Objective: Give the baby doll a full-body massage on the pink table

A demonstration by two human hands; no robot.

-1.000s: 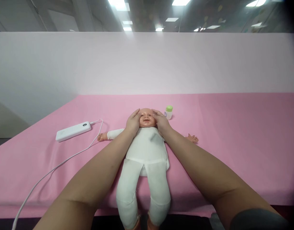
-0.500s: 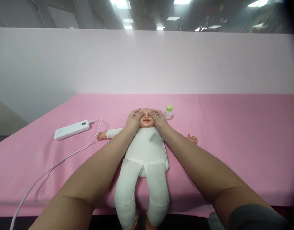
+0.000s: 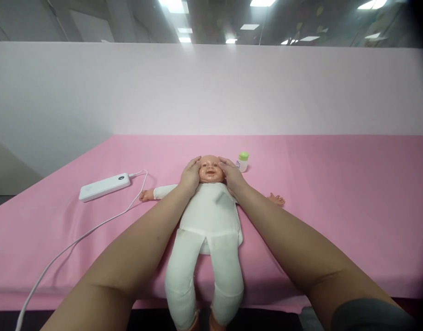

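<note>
A baby doll (image 3: 210, 211) with a white cloth body lies face up, its legs toward me and its arms spread out. My left hand (image 3: 191, 175) rests against the left side of the doll's head (image 3: 211, 170), fingers stretched out. On the head's right side lies my right hand (image 3: 232, 175), its fingers also extended along the temple and cheek. The doll's eyes and mouth show between my hands. Just beyond my right hand stands a small bottle (image 3: 243, 162) with a green cap.
A white power bank (image 3: 104, 187) with a white cable (image 3: 94, 228) lies at the left on the pink sheet (image 3: 335, 184). The cable runs to the lower left edge. A pale wall panel (image 3: 232, 92) rises behind the sheet.
My thumbs have moved outward from over the doll's eyes to the sides of its head, so the eyes now show. The doll's body has stayed in place.
</note>
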